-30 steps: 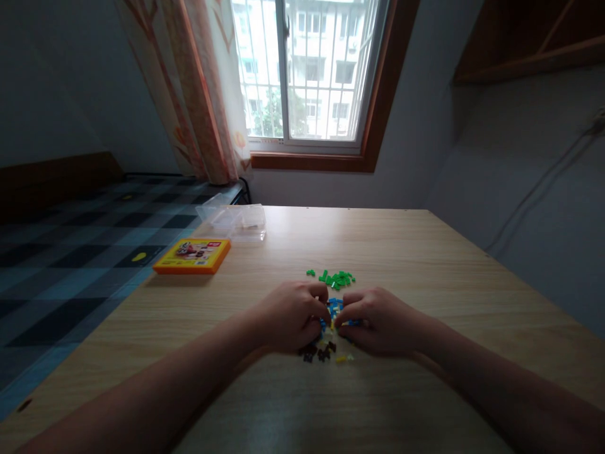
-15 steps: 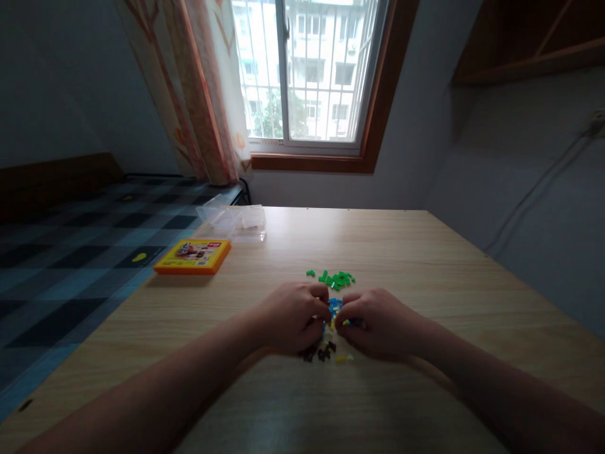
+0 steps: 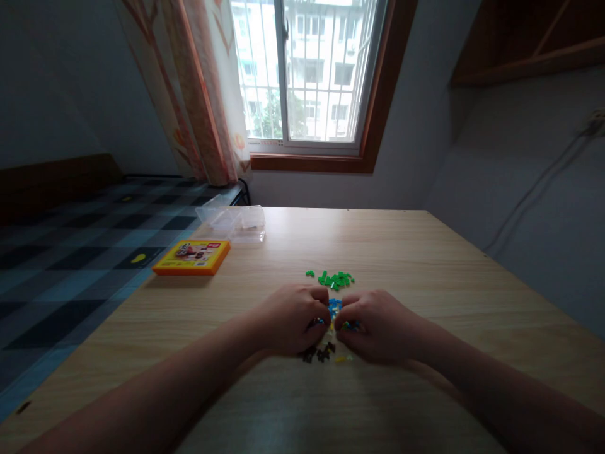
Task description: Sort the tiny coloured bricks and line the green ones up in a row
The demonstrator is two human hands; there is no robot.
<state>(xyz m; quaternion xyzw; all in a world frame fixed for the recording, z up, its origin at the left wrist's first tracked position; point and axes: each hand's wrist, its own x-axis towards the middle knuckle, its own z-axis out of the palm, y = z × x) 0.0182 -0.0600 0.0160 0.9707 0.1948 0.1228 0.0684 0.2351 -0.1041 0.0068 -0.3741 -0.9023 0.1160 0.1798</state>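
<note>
My left hand and my right hand face each other low over the table, with a narrow gap between their fingertips. Both have curled fingers, thumb drawn toward index finger; whatever they pinch is too small or hidden to name. Small blue plastic pieces lie between and just beyond the fingertips, with a few yellow and pale ones. Other mixed bits show under the curled fingers. Nearer to me lie dark brown pieces and a small yellow piece. A group of green pieces sits just beyond my hands.
A flat yellow-orange box with a printed top rests at the left edge of the wooden table. Behind it stands a clear plastic case. A bed with a checked cover adjoins on the left; a window is ahead.
My fingers shift slightly over the small pieces, and a few more bits show beneath my left hand's fingers. The piles and boxes stay in place.
</note>
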